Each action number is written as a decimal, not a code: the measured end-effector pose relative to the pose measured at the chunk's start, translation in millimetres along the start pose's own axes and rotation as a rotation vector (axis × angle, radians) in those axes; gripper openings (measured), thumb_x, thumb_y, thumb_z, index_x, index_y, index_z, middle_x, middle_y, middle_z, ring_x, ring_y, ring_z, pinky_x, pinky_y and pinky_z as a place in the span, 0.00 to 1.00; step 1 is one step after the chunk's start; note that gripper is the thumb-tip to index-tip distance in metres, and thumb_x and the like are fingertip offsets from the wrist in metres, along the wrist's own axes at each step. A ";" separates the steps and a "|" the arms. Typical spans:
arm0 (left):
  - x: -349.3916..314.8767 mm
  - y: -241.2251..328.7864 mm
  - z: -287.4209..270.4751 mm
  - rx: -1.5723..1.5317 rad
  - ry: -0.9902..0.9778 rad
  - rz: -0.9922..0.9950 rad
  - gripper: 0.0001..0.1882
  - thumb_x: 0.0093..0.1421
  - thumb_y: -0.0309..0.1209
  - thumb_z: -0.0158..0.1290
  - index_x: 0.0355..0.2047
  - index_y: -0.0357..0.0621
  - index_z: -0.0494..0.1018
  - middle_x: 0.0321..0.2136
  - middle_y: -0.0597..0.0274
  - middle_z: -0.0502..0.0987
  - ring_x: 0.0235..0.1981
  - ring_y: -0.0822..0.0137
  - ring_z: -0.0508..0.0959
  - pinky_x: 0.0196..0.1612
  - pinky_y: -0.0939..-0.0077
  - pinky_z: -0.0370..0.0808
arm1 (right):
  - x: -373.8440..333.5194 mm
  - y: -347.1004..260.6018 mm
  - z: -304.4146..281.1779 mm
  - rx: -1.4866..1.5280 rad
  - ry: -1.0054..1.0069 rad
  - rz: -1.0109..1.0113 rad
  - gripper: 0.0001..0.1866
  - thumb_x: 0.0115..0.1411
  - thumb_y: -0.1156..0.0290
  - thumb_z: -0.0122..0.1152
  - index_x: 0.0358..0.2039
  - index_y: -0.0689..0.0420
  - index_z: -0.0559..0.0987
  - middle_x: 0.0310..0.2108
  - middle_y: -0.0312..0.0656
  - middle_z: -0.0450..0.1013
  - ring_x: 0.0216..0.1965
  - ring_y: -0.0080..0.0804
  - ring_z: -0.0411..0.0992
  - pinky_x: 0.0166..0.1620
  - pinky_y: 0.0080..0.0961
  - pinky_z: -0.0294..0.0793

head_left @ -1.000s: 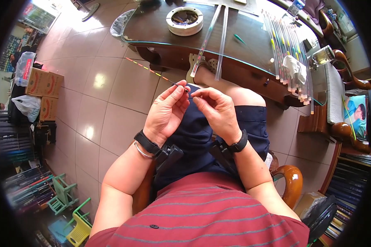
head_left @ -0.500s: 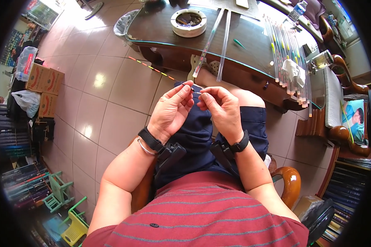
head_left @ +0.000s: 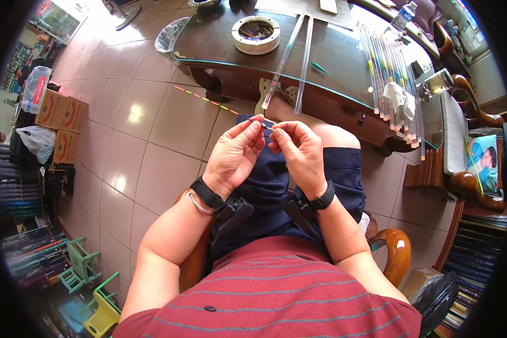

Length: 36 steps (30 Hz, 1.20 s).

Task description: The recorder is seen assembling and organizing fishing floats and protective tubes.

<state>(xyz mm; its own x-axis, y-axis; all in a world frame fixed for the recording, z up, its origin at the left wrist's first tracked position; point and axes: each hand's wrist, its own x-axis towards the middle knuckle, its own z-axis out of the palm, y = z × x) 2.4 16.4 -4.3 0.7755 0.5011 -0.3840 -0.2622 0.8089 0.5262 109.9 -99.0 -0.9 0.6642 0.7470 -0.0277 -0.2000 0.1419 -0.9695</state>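
My left hand (head_left: 238, 151) pinches a thin fishing float tip (head_left: 207, 99), banded in red, yellow and green, which points up and left over the floor. Close beside it, my right hand (head_left: 298, 147) is closed in a pinch at the float's other end, above my lap. The joint between my fingertips is too small to make out. On the table beyond lie two clear tubes (head_left: 304, 67), the left one with coloured bands inside, and a small green float body (head_left: 320, 68). Further right, many clear tubes (head_left: 384, 73) hold banded floats.
A glass-topped dark table (head_left: 219, 39) stands in front of my knees, with a round white ashtray (head_left: 256, 35) on it. A crumpled white tissue (head_left: 400, 99) lies on the tubes. A water bottle (head_left: 404, 15) stands behind. Cartons (head_left: 62, 112) and small stools (head_left: 80, 263) are at left.
My right hand has shifted slightly left, bringing its fingertips closer to my left ones. The float's tip has dipped a little. The view has shifted slightly.
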 end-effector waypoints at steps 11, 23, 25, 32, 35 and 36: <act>1.0 -2.7 -1.5 0.102 -0.020 0.091 0.11 0.63 0.25 0.54 0.46 0.40 0.76 0.36 0.63 0.80 0.36 0.73 0.78 0.43 0.80 0.75 | 3.1 7.2 2.6 0.036 -0.012 0.020 0.06 0.64 0.75 0.57 0.38 0.64 0.77 0.29 0.35 0.76 0.28 0.18 0.74 0.33 0.15 0.75; 4.2 1.3 -1.5 0.046 0.045 0.067 0.08 0.63 0.26 0.54 0.43 0.41 0.77 0.37 0.61 0.80 0.37 0.72 0.80 0.44 0.78 0.78 | 27.1 -4.4 -12.9 -0.183 -0.236 -0.039 0.08 0.60 0.73 0.63 0.37 0.65 0.78 0.29 0.38 0.78 0.31 0.19 0.75 0.37 0.19 0.76; 3.5 3.3 -3.8 0.028 0.047 0.020 0.09 0.64 0.26 0.52 0.44 0.41 0.76 0.37 0.61 0.80 0.38 0.72 0.79 0.44 0.79 0.79 | 43.0 -18.3 -28.8 -0.227 -0.169 -0.089 0.07 0.60 0.74 0.62 0.36 0.65 0.79 0.27 0.38 0.77 0.30 0.18 0.74 0.35 0.19 0.75; 3.2 1.8 2.6 0.056 0.031 0.011 0.10 0.65 0.27 0.52 0.45 0.41 0.75 0.37 0.61 0.80 0.37 0.73 0.79 0.42 0.79 0.79 | 157.0 26.1 -153.4 -1.377 0.234 -0.274 0.10 0.55 0.68 0.62 0.36 0.58 0.77 0.38 0.51 0.72 0.42 0.51 0.73 0.45 0.42 0.74; 2.3 2.2 3.5 0.068 0.029 0.015 0.10 0.65 0.27 0.52 0.45 0.41 0.75 0.37 0.61 0.80 0.37 0.73 0.79 0.42 0.80 0.79 | 169.5 30.1 -161.4 -1.496 0.175 -0.248 0.09 0.55 0.68 0.61 0.34 0.58 0.76 0.39 0.52 0.72 0.42 0.52 0.74 0.45 0.43 0.75; 2.5 2.9 1.6 0.072 0.021 0.021 0.10 0.65 0.28 0.52 0.45 0.41 0.75 0.38 0.61 0.80 0.37 0.73 0.79 0.42 0.80 0.79 | 172.3 34.4 -161.9 -1.547 0.170 -0.227 0.07 0.57 0.70 0.57 0.34 0.59 0.75 0.39 0.52 0.72 0.42 0.51 0.74 0.45 0.43 0.75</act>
<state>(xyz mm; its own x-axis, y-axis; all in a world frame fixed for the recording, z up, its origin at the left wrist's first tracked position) 4.6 19.5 -2.5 0.7575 0.5251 -0.3878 -0.2358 0.7741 0.5876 334.1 -70.6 -78.5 0.6683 0.7092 0.2245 0.7428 -0.6193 -0.2544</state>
